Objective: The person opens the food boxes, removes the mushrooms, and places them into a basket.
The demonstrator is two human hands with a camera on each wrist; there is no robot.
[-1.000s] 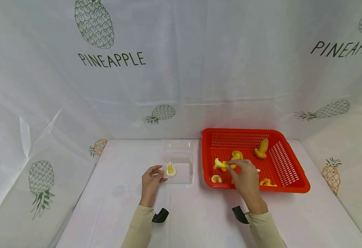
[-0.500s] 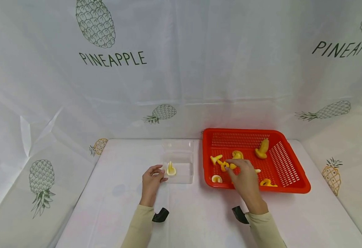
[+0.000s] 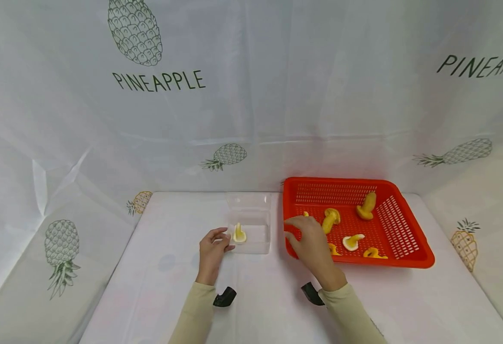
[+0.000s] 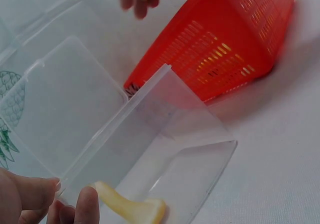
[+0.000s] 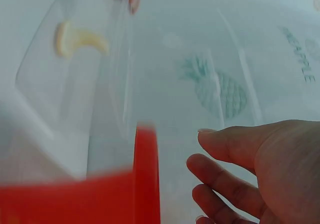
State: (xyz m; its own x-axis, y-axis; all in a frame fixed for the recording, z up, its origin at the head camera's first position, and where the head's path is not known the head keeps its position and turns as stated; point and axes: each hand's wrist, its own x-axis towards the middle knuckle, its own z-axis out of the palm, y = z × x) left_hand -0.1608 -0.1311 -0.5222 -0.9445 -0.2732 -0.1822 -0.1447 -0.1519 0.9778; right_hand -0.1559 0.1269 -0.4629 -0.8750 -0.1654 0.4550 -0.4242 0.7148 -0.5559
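My left hand (image 3: 212, 251) pinches the left rim of a clear plastic container (image 3: 260, 247), whose lid (image 3: 249, 200) lies open behind it. Inside sits one pale yellow mushroom (image 3: 239, 234), seen also in the left wrist view as a curved mushroom (image 4: 131, 207) near the fingertips. My right hand (image 3: 309, 246) hovers over the left rim of a red basket (image 3: 415, 263). In the right wrist view its fingers (image 5: 225, 186) are loosely bent and hold nothing. Several yellow mushrooms lie in the basket, among them a light-capped mushroom (image 3: 352, 241); the right hand hides part of them.
A larger tan-yellow mushroom (image 3: 366, 206) leans near the basket's back right. The white tabletop (image 3: 260, 296) is backed by a pineapple-print sheet (image 3: 251, 119). Black wrist pieces (image 3: 225, 297) sit beside the sleeves.
My right hand has let go of a yellow mushroom in the basket and moved left to the basket's left rim. The left hand stays at the container.
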